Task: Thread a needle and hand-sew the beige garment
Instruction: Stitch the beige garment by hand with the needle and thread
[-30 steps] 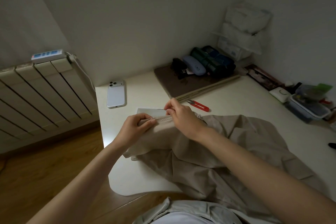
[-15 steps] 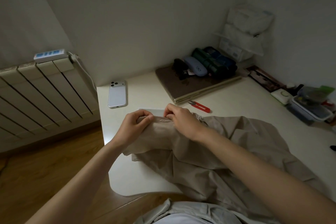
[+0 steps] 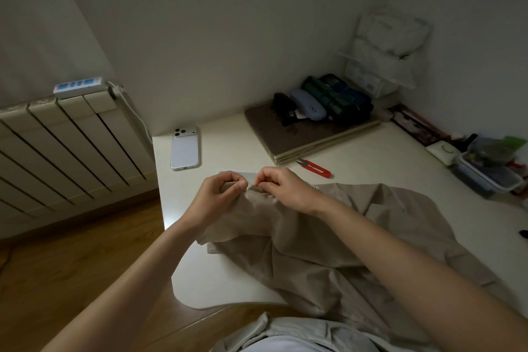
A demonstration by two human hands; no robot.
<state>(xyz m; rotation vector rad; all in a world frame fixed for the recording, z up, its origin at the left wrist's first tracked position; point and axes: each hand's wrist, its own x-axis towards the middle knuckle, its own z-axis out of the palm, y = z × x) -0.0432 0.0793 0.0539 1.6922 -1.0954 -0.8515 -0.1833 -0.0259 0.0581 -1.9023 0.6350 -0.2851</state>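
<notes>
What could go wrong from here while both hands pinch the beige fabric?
Light is dim and no needle is discernible between the left hand and right hand, so a pricked fingertip seems possible. Much of the beige garment hangs off the table; its weight might drag the seam loose.

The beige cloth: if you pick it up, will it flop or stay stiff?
Probably floppy: the beige garment lies in soft folds and droops over the table edge. Likely light, since the left hand and right hand bunch it with fingertips alone.

No legible text, small spectacles emblem (image 3: 312, 108) on the pale blue case (image 3: 303, 100)
</notes>
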